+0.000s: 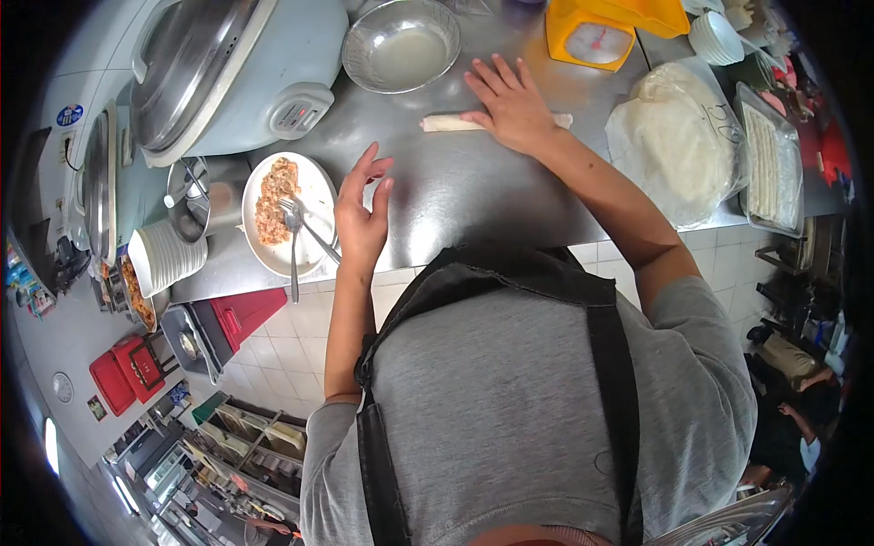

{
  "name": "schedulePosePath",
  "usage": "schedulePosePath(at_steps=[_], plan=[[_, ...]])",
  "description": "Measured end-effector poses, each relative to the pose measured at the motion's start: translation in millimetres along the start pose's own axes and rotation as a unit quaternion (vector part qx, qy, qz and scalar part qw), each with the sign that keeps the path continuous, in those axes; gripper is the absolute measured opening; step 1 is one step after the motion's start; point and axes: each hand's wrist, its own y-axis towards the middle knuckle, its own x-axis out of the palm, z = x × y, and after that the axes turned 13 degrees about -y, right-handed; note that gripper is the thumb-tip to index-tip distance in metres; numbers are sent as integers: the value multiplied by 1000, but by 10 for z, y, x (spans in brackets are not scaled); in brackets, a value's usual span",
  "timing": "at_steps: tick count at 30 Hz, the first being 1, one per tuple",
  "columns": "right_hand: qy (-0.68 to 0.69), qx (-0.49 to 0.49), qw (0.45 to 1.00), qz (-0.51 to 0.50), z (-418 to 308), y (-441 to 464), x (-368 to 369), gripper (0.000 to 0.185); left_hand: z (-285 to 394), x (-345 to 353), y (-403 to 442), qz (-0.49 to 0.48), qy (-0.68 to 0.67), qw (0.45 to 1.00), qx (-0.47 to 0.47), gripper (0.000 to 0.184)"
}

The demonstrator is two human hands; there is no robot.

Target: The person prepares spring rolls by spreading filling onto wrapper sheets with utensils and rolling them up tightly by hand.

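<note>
On the steel counter [455, 196] lies a thin, pale rolled wrapper [442, 123]. My right hand [513, 105] rests over its middle, palm down with fingers spread; the roll's two ends show on either side. My left hand [364, 205] hovers near the counter's front edge with fingers apart, holding nothing. Just left of it is a white plate [316, 187] with a minced filling [273, 196], a fork [293, 232] and another utensil on it. A metal bowl [401, 45] with some pale liquid stands behind. At the right, a stack of round wrappers [678, 141] lies in plastic.
A large rice cooker [273, 68] stands at the back left, with stacked white dishes [170, 258] in front. A yellow scale [592, 36] is at the back. A tray of finished rolls [769, 164] sits far right. Other people are at the lower right.
</note>
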Motion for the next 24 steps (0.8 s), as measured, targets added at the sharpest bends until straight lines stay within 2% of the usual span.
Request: schedulePosePath(at_steps=[2,5,8,11,14,17,20,24], plan=[[-8,17,999,30,43,75,3,72,-10,-79,-40,13,-2,1000,-9,52],[171,-17,983,-72,-20,69,-383,60,-67,-145,-83,32,-17,999,-22,50],[153,-78,981,-89,-150,66,-342,43,-90,-132,-75,25,-12,999,-21,48],[193,-32,972,-133,-159,165,-317,32,13,-53,16,2,24,1000,18,45],[343,43,911,-227,-84,184,-578,27,159,-27,84,-4,3,1000,11,44],[491,27,869,-64,-63,39,-936,26,310,-44,153,-26,-4,999,23,43],[537,99,838,-15,-105,-45,-1352,28,550,14,249,-41,-19,993,106,38],[576,153,803,-12,-151,-225,-1288,32,936,187,415,-77,14,956,283,34]])
